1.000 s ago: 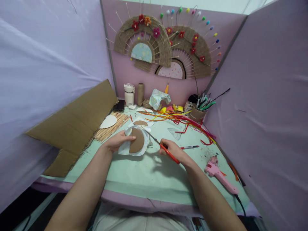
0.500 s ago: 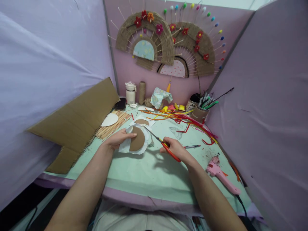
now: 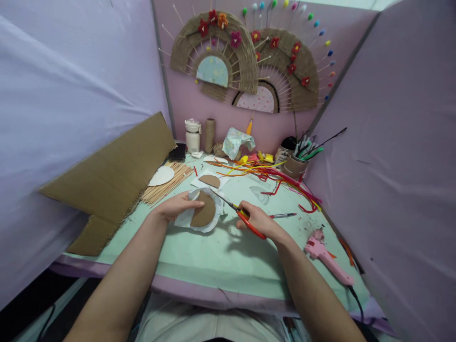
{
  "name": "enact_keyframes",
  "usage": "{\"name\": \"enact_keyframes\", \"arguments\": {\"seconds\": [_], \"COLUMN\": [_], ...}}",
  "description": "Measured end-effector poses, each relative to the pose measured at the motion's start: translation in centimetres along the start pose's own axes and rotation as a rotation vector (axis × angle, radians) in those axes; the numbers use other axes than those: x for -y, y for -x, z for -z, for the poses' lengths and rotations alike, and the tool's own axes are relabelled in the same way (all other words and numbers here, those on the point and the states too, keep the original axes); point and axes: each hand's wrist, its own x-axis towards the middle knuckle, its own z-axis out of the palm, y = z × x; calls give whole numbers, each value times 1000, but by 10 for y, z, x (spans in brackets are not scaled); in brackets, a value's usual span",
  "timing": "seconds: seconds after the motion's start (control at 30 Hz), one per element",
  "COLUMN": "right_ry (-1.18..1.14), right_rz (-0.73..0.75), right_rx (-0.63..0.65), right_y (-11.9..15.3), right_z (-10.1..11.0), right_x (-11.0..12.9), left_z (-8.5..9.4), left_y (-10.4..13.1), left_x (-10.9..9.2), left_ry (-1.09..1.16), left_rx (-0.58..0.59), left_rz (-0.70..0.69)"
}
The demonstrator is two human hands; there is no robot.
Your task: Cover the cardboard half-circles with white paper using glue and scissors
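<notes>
Between its thumb and fingers, my left hand (image 3: 181, 205) grips a brown cardboard half-circle (image 3: 203, 210) backed by a piece of white fabric (image 3: 184, 219) that sticks out around the curved edge. My right hand (image 3: 255, 219) is closed around red-handled scissors (image 3: 245, 219). Their blades point up and left, with the tips by the upper right edge of the fabric; whether they touch it I cannot tell. Just behind, a second cardboard half-circle (image 3: 210, 180) lies on another white piece on the table.
A pink glue gun (image 3: 327, 259) lies at the right, its cord running off the front edge. Large cardboard (image 3: 117, 175) leans on the left beside thin wooden sticks (image 3: 167, 183). Colourful pipe cleaners (image 3: 270, 175), a pen (image 3: 283, 215) and a protractor (image 3: 259, 195) lie behind my right hand.
The cardboard half-circle and its fabric have tilted and shifted slightly in my left hand, uncovering more of the half-circle behind. The scissors have barely moved.
</notes>
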Motion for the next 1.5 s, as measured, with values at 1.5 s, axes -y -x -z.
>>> {"name": "enact_keyframes", "arguments": {"seconds": [1.5], "right_ry": [146], "right_rz": [55], "right_rx": [-42], "right_y": [3], "right_z": [5], "right_x": [-3], "left_z": [-6], "left_y": [-4], "left_x": [0], "left_ry": [-82], "left_rx": [-109], "left_rz": [178]}}
